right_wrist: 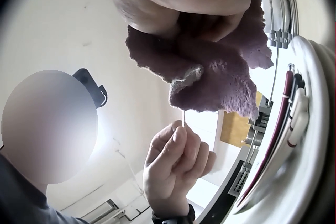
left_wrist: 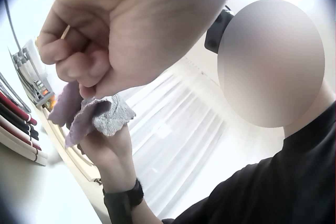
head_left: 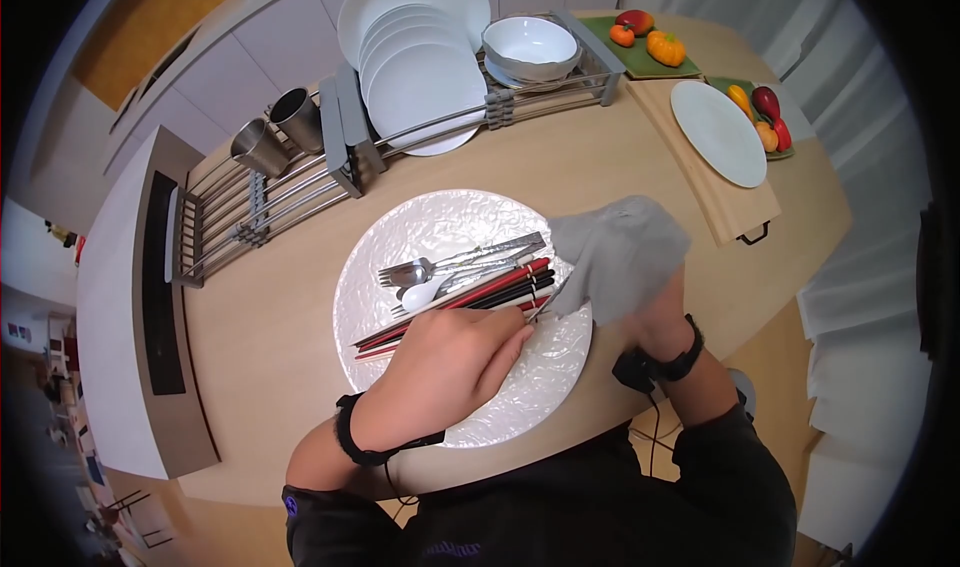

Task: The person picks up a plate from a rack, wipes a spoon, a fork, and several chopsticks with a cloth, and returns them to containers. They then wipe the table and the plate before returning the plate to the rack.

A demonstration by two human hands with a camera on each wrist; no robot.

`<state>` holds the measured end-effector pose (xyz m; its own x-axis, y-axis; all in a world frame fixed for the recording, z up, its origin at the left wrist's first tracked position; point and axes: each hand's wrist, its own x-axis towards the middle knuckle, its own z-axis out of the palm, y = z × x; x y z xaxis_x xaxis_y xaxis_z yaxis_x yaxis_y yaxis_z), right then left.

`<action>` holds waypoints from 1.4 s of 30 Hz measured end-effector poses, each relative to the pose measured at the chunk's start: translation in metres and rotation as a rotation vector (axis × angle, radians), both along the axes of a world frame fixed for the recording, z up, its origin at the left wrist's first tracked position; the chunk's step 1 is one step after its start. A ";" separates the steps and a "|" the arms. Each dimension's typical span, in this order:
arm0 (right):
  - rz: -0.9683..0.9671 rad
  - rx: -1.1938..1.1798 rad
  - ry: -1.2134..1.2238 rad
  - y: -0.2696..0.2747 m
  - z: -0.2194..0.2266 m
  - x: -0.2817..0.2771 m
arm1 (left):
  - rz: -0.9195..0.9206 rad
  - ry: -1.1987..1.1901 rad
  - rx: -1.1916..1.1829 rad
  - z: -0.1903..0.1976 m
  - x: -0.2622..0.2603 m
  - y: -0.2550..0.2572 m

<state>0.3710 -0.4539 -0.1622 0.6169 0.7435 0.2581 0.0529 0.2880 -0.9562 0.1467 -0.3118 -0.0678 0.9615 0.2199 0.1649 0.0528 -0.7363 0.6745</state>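
Note:
My left hand (head_left: 440,367) is over the plate (head_left: 460,422), pinching one end of a thin piece (right_wrist: 184,118); its kind cannot be told. The grey cloth (head_left: 625,252) is bunched in my right hand (head_left: 665,317) and covers the piece's other end. In the wrist views the cloth (left_wrist: 86,116) looks partly purple. On the white, rippled plate, beside the left hand, lie metal forks (head_left: 400,274), a white spoon (head_left: 420,295) and several red, black and white chopsticks (head_left: 500,289).
Behind the plate stands a metal rack (head_left: 430,127) with white plates (head_left: 425,87), a bowl (head_left: 530,47) and two metal cups (head_left: 260,149). At the right are a wooden board (head_left: 735,207) bearing an oval plate (head_left: 718,132), and green trays (head_left: 640,62) with toy-like vegetables.

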 end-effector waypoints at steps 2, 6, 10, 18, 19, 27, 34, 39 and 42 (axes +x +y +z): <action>-0.013 0.163 0.192 0.004 -0.003 0.000 | 0.001 -0.012 -0.019 0.000 0.001 0.001; -0.049 0.179 0.171 0.004 -0.002 0.013 | 0.039 -0.058 -0.081 0.002 0.000 0.005; 0.155 0.256 0.440 0.006 -0.004 0.054 | 0.087 -0.041 -0.128 0.016 -0.015 0.031; -0.027 0.394 0.239 -0.006 0.015 0.063 | 0.640 -0.279 -0.131 0.008 -0.059 0.123; -0.050 0.391 0.249 -0.017 -0.019 0.085 | 0.705 -0.336 -0.154 0.006 -0.066 0.136; 0.272 0.557 0.590 -0.022 -0.078 0.106 | 1.040 -0.547 -0.150 -0.003 -0.119 0.283; 0.273 0.635 0.455 -0.018 -0.085 0.114 | 1.184 -0.458 -0.233 -0.030 -0.116 0.368; 0.271 0.582 0.494 -0.009 -0.071 0.104 | 1.213 -0.370 -0.192 -0.032 -0.101 0.371; 0.170 0.528 0.540 -0.010 -0.066 0.099 | 1.220 -0.292 -0.122 -0.039 -0.099 0.382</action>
